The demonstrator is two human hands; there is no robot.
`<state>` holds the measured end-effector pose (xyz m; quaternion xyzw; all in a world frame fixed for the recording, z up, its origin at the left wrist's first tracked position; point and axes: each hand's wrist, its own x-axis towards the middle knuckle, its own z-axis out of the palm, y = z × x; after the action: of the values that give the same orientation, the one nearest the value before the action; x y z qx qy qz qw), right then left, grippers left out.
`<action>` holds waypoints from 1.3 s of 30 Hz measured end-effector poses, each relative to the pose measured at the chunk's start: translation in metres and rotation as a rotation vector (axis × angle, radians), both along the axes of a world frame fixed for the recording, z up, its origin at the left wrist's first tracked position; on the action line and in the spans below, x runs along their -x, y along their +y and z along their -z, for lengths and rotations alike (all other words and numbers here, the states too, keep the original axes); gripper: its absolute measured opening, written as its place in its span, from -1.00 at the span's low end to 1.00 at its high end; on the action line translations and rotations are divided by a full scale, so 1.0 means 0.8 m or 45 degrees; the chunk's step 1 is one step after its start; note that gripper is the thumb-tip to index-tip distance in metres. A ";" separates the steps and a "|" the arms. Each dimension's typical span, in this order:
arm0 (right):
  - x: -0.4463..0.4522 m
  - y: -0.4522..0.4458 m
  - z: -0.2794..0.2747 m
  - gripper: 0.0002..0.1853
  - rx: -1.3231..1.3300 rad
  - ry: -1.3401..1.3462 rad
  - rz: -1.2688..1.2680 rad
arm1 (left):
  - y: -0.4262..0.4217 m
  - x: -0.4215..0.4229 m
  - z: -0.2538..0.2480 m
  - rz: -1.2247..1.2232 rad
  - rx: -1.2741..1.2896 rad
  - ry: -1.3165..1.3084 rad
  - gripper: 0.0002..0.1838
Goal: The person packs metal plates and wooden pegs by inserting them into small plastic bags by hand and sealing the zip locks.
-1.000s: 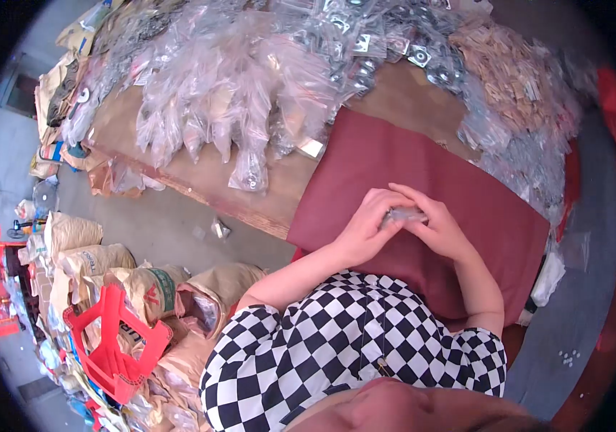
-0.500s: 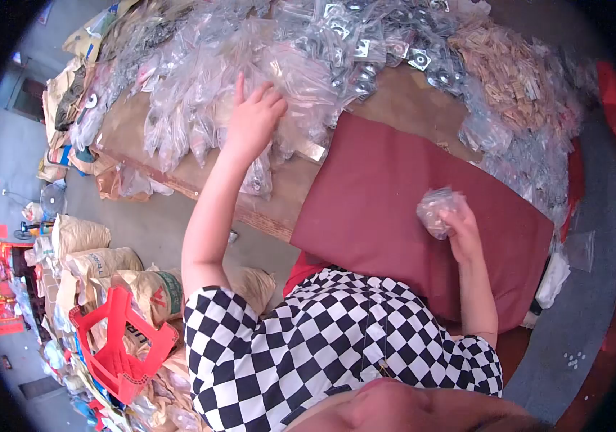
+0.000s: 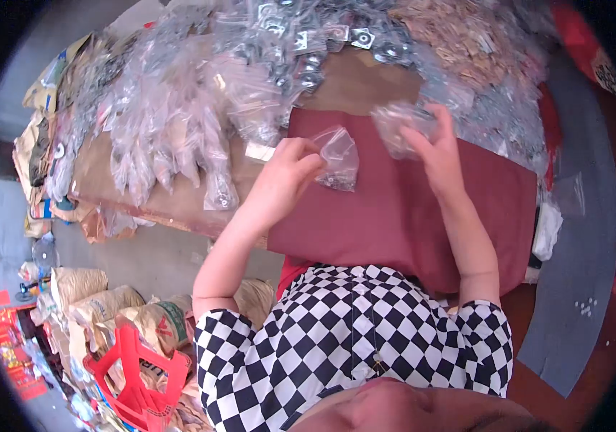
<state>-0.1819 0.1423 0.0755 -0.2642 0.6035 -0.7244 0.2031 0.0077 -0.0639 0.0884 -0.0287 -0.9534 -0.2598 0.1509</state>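
Observation:
My left hand (image 3: 295, 171) pinches the edge of a clear zip bag (image 3: 340, 160) with small dark pieces at its bottom, over the dark red cloth (image 3: 351, 223). Farther right, my right hand (image 3: 439, 153) has its fingers curled round a bundled clear plastic bag (image 3: 396, 131); its contents are blurred. That bundle is above the cloth's far edge. Left of my left hand, a heap of filled clear bags (image 3: 171, 122) covers the table, and a small white piece (image 3: 259, 152) lies close to my wrist.
Bags with square metal plates (image 3: 362, 37) lie at the back, and bags of tan pieces (image 3: 459, 32) at the back right. The brown tabletop (image 3: 365, 79) shows between them. On the floor at left are sacks (image 3: 110, 306) and an upturned red plastic stool (image 3: 131, 374).
My left hand has come back from the bag heap to the cloth, now with a zip bag in it. My right hand has moved up and away from me with its bundled bag.

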 end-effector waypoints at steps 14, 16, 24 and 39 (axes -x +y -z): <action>-0.072 -0.053 -0.063 -0.73 -0.690 1.711 -0.496 | 0.040 -0.029 -0.001 -0.080 -0.265 0.214 -0.79; -0.067 -0.047 -0.075 -0.75 -0.686 1.638 -0.513 | 0.042 -0.032 -0.009 -0.049 -0.205 0.216 -0.76; -0.078 -0.044 -0.080 -0.75 -0.680 1.476 -0.537 | 0.040 -0.038 0.006 -0.002 -0.181 0.214 -0.69; -0.066 -0.001 -0.085 -0.40 -0.476 1.623 -0.628 | 0.030 -0.063 0.004 -0.086 -0.251 0.270 -0.64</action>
<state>-0.1292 0.1417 0.1433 -0.7265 0.6417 -0.2456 0.0104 0.0578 -0.0398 0.0852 -0.0089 -0.9024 -0.3425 0.2614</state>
